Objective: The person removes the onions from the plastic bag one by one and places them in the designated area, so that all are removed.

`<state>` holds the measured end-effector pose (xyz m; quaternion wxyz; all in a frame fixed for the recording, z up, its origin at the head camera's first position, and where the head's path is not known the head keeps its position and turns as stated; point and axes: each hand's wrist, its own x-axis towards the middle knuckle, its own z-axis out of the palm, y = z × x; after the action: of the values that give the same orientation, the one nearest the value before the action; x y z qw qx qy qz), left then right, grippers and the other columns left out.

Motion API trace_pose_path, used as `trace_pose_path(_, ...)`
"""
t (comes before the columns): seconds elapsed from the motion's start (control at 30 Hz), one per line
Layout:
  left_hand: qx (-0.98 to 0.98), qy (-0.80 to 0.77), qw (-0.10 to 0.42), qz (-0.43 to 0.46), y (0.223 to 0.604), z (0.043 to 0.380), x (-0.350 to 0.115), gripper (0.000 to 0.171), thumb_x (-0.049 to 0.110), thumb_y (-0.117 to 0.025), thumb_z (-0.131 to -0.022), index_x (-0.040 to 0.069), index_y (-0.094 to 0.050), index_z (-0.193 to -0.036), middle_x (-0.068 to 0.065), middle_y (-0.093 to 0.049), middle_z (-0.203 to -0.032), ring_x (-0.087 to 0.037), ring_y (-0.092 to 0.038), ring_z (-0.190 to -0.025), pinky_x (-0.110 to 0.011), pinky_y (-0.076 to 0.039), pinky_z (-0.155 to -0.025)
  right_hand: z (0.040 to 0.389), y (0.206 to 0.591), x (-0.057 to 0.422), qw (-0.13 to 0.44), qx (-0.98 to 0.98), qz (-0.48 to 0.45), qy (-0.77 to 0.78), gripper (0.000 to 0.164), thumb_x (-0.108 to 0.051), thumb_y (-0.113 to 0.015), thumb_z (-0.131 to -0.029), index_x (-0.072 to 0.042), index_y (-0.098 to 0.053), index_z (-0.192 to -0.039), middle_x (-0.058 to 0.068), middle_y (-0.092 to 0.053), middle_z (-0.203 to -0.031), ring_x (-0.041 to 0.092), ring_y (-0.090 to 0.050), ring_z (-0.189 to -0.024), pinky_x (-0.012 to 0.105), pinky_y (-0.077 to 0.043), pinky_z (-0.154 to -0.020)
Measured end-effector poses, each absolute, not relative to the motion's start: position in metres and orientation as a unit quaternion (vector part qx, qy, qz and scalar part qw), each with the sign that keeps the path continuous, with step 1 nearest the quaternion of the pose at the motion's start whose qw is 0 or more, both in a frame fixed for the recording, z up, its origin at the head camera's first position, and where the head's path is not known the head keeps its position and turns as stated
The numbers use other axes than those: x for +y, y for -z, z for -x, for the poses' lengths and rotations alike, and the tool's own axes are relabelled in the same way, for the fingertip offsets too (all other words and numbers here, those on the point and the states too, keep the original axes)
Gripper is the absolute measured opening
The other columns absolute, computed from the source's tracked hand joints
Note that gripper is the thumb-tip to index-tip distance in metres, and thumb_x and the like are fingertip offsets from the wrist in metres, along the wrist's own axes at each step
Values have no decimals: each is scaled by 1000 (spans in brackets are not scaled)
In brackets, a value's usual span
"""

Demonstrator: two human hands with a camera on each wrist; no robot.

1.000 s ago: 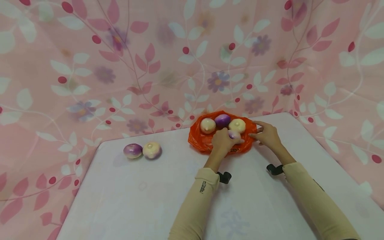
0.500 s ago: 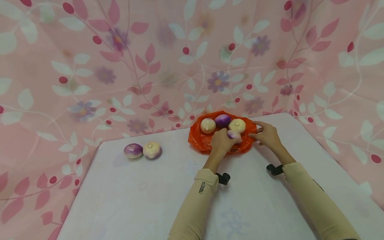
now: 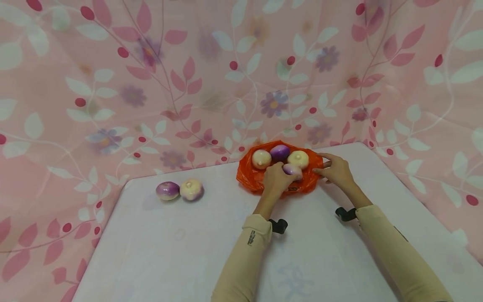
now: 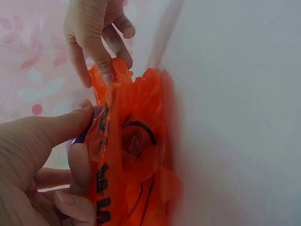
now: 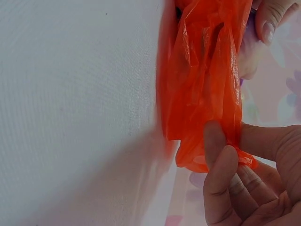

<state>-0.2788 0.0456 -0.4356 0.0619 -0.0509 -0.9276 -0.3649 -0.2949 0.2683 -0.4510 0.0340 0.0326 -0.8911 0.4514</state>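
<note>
An orange plastic bag [image 3: 246, 178] lies spread at the back of the table, its mouth facing up. Inside sit a pale onion [image 3: 261, 159], a deep purple onion [image 3: 280, 152] and a cream onion [image 3: 298, 160]. My left hand [image 3: 276, 179] reaches over the bag's near side and grips a purple-and-white onion [image 3: 293, 171] between thumb and fingers. In the left wrist view the bag wall mostly hides that onion. At the bag's right edge, my right hand [image 3: 337, 171] pinches the plastic; the right wrist view shows its thumb and fingertips on the crumpled film [image 5: 202, 84].
Farther left on the white table [image 3: 181, 251], a purple-and-white onion [image 3: 167, 191] and a cream onion [image 3: 191, 190] stand side by side. A pink floral cloth [image 3: 211, 84] hangs right behind the table's back edge.
My left hand has shifted slightly left and nearer to me, with the onion in its fingers. My right hand keeps its place at the bag's edge.
</note>
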Motion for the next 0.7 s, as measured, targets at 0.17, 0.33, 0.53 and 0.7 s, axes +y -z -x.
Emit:
trace_pose_path(0.17,-924,370,75,58,437,280,38,44,48,-82,-77,12,-63,-93,3,-58,-67,-13,-56,-65,-24,-49,-61,295,451,267,36,-891,-33,-452,65,-18,-76,-88,-5,-47,-145,29,-67,-105,35,-72,-75,37,-57,-54)
trace_pose_path(0.33,-927,363,76,58,436,280,30,46,50,-81,-77,12,-64,-98,4,-59,-75,-14,-56,-73,-26,-50,-68,294,449,266,36,-893,-30,-447,64,-18,-75,-88,-6,-47,-145,29,-67,-105,35,-72,-75,37,-57,-54)
trace_pose_path(0.53,-914,391,86,63,431,279,17,47,49,-82,-77,12,-63,-99,2,-60,-78,-16,-57,-77,-27,-50,-68,293,446,265,38,-894,-31,-446,62,-18,-75,-89,-6,-48,-144,29,-67,-104,35,-72,-74,37,-57,-54)
trace_pose_path(0.7,-911,400,89,57,428,281,2,48,48,-82,-77,12,-65,-103,1,-62,-79,-18,-58,-78,-28,-51,-67,293,446,266,37,-894,-34,-446,63,-19,-75,-89,-6,-48,-144,29,-67,-105,36,-72,-75,37,-57,-54)
